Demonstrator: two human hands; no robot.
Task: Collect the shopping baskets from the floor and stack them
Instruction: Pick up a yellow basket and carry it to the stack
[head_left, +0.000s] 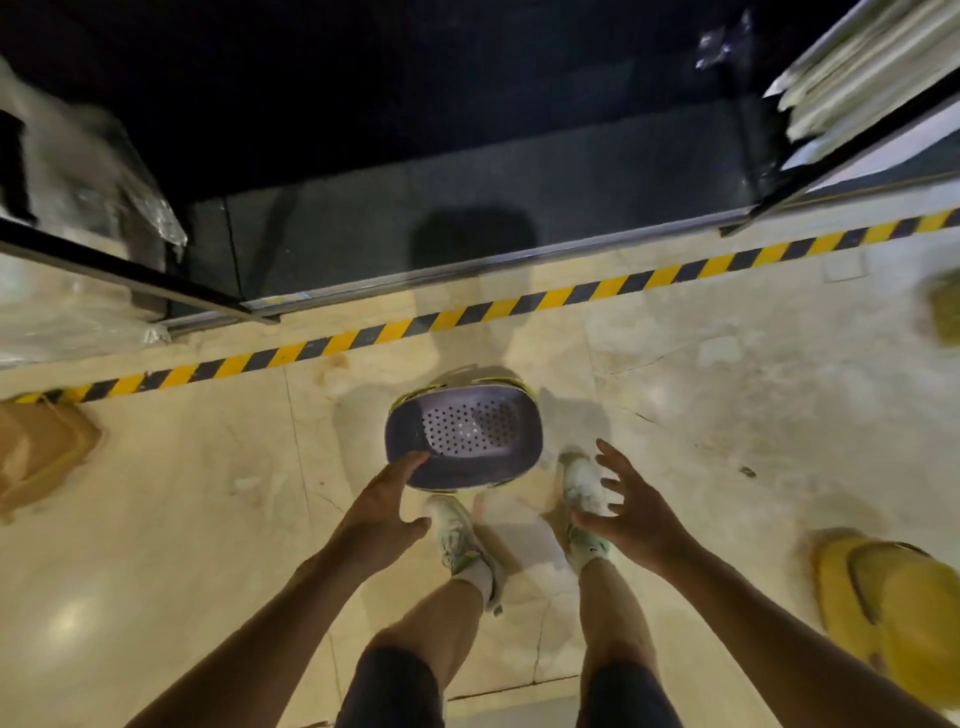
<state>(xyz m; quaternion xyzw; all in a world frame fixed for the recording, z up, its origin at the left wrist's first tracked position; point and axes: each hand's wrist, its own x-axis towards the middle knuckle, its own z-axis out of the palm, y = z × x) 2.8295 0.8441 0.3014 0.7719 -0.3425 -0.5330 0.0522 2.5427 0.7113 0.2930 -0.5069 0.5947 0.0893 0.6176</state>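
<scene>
Looks like a shop entrance – polished marble-look floor (727, 389), a yellow-and-black hazard strip (519, 304) along a metal threshold, glass door panels (119, 270) either side, plus plastic shopping baskets on the floor – a purple one (465, 434), a yellow one (904, 597).

Overhead lighting is warm and moderate; glare spots show on the polished floor (72, 618) at near left. The far area beyond the hazard tape (519, 304) is almost black. Soft shadows surround the purple basket (465, 434). Edges are motion-blurred and wide-angle bent, notably the yellow basket (898, 613).
</scene>
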